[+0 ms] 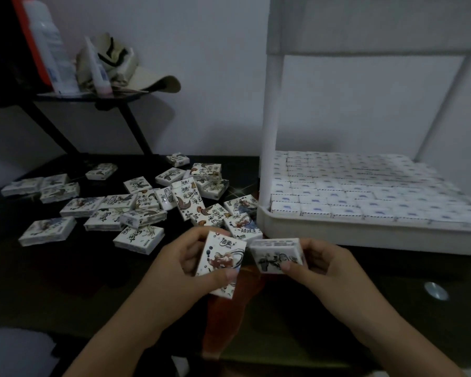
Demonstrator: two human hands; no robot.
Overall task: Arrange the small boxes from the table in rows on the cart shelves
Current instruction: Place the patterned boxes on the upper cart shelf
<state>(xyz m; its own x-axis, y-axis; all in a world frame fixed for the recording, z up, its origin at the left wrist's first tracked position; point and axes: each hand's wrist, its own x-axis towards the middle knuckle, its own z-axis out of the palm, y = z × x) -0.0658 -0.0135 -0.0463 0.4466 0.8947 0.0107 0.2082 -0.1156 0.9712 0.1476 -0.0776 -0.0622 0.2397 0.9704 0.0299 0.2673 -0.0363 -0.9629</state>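
**Shelf nearly full, pile still waiting**

The white plastic cart shelf (264, 216) already carries packed rows of small white boxes (365, 191). Left of it, many printed boxes (136, 208) lie scattered on the dark table (65, 281). In front of the shelf, the left hand (185, 259) grips one upright box (220, 262); the right hand (318, 262) pinches another (276, 254).

Upper shelf (375, 23) cut off by view's edge at 1 o'clock; lower shelf (365, 235) runs off at 3 o'clock. Print on shelved boxes (351, 191) blurred, unreadable. Left hand (185, 265), right hand (318, 265): fingers partly hidden behind left box (220, 262), right box (275, 257).
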